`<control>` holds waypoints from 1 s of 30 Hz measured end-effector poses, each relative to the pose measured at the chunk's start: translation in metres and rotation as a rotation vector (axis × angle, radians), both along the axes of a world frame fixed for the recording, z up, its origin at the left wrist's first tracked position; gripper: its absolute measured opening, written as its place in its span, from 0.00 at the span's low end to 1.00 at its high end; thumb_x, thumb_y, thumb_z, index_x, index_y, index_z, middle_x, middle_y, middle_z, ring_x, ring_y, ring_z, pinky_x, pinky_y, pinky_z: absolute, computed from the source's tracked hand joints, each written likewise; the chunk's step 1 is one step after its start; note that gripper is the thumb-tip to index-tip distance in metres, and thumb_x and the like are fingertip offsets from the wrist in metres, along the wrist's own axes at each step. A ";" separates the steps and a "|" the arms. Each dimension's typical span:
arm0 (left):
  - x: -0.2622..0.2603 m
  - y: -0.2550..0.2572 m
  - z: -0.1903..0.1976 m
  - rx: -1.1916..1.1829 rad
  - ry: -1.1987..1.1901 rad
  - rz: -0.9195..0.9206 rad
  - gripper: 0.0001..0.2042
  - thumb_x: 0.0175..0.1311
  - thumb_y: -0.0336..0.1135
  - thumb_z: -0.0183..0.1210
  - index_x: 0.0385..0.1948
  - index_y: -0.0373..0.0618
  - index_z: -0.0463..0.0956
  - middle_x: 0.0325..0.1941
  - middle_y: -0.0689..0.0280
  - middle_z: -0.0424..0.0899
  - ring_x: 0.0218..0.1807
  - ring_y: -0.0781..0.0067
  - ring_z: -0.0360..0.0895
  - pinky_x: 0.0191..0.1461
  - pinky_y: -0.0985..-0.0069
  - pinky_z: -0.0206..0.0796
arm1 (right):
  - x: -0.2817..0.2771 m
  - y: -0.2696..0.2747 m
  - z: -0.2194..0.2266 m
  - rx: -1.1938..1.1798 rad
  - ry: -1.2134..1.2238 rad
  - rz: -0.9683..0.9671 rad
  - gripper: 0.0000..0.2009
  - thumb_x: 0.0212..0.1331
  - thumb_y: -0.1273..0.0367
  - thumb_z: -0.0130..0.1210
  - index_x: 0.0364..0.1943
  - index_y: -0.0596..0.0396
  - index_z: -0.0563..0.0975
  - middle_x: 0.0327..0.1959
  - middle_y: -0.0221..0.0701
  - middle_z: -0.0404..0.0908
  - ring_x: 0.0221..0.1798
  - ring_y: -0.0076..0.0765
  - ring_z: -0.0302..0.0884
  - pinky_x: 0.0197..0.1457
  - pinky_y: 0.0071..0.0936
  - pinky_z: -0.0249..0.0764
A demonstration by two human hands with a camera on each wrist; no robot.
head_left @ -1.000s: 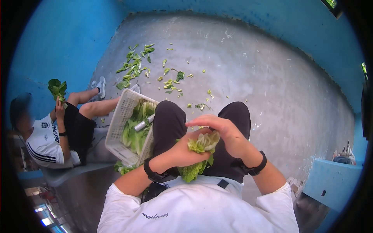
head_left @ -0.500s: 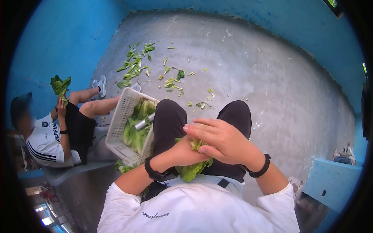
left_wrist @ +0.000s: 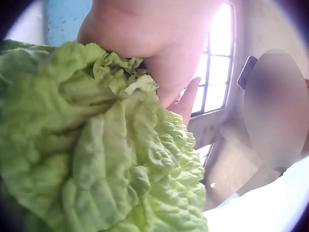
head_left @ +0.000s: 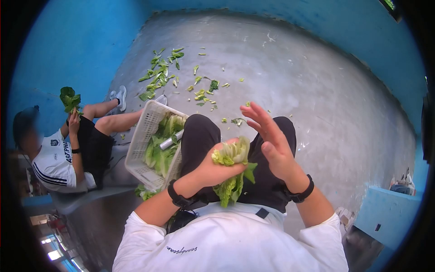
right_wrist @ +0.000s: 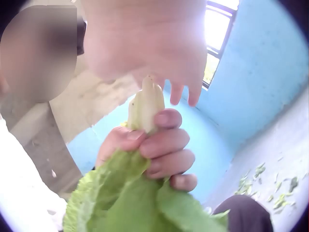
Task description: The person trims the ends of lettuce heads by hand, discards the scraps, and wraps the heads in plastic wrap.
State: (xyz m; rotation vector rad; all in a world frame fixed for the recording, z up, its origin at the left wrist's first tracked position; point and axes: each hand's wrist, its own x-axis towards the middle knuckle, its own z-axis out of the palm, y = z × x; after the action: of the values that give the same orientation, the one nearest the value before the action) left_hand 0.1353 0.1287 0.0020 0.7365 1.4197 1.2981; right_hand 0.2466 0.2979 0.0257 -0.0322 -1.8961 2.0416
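Grey floor [head_left: 331, 118] is stretching out beyond both hands, with blue walls [head_left: 81, 45] enclosing it and leaf scraps [head_left: 161, 75] lying past the left hand's fingers.

Half a second ago the right hand [head_left: 277, 152] was lying over the left; now it is hanging just to the side, palm facing the greens, fingers spread and mostly straight, holding nothing. The left hand [head_left: 216, 171] is curling its fingers and thumb firmly around one bunch of leafy greens [head_left: 232, 152], so it alone is now bearing the bunch over the lap. With the covering hand gone, the pale stem end is showing above the left thumb and the crinkled leaves are drooping below it; the work appears to be pausing with the stem end exposed.

Counting up: two bunches are being held, this one and another [head_left: 70, 99] in the grip of a seated person [head_left: 56, 156] well to the left of the left hand. One white plastic crate [head_left: 136, 138] is standing between them, containing one pale roll [head_left: 168, 142] and overlapping greens that are defying a count. One leafy clump [head_left: 146, 192] is showing beside the left forearm, near the crate. The floor scraps are numbering well over a dozen. Two black wristbands are circling the wrists behind the working hands.
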 end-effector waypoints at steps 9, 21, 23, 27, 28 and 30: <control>-0.004 0.004 -0.002 0.276 -0.153 0.347 0.10 0.65 0.23 0.61 0.45 0.44 0.74 0.51 0.66 0.79 0.68 0.69 0.67 0.72 0.67 0.57 | 0.008 -0.037 -0.025 0.126 -0.277 0.056 0.62 0.46 0.59 0.77 0.80 0.54 0.40 0.76 0.50 0.58 0.78 0.55 0.60 0.77 0.41 0.59; 0.009 0.004 -0.012 0.276 -0.120 0.427 0.10 0.67 0.27 0.60 0.48 0.47 0.74 0.50 0.65 0.83 0.80 0.59 0.51 0.80 0.56 0.45 | -0.001 -0.046 -0.013 0.257 -0.503 0.011 0.26 0.44 0.66 0.70 0.49 0.63 0.77 0.39 0.49 0.84 0.47 0.56 0.84 0.51 0.44 0.77; 0.011 0.005 -0.012 0.266 -0.188 0.448 0.11 0.67 0.28 0.60 0.49 0.47 0.74 0.51 0.64 0.82 0.80 0.59 0.53 0.79 0.56 0.46 | -0.001 -0.047 -0.018 0.225 -0.507 0.002 0.24 0.44 0.67 0.70 0.46 0.64 0.78 0.38 0.49 0.85 0.45 0.56 0.84 0.49 0.43 0.78; 0.021 0.007 -0.015 0.277 -0.173 0.497 0.11 0.68 0.28 0.60 0.50 0.45 0.74 0.53 0.62 0.82 0.78 0.59 0.56 0.78 0.57 0.51 | -0.002 -0.051 -0.024 0.168 -0.481 -0.054 0.22 0.44 0.68 0.69 0.46 0.64 0.79 0.39 0.48 0.85 0.45 0.56 0.85 0.49 0.40 0.78; 0.023 0.007 -0.012 0.260 -0.185 0.501 0.11 0.68 0.28 0.60 0.50 0.45 0.73 0.54 0.61 0.81 0.78 0.59 0.57 0.77 0.57 0.52 | -0.001 -0.053 -0.025 0.176 -0.446 -0.089 0.22 0.44 0.69 0.69 0.46 0.64 0.79 0.38 0.48 0.86 0.45 0.56 0.85 0.48 0.39 0.78; 0.025 0.008 -0.009 0.243 -0.187 0.495 0.12 0.68 0.27 0.60 0.51 0.44 0.72 0.55 0.60 0.81 0.77 0.60 0.60 0.76 0.58 0.55 | 0.002 -0.055 -0.033 0.138 -0.469 -0.081 0.22 0.46 0.70 0.69 0.47 0.63 0.79 0.38 0.48 0.86 0.44 0.55 0.85 0.48 0.38 0.78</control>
State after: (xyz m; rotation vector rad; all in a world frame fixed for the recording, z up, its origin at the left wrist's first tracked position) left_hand 0.1606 0.1367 -0.0068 0.4125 1.3499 1.8961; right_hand 0.2482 0.2430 -0.0076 -0.5893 -2.2569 1.9658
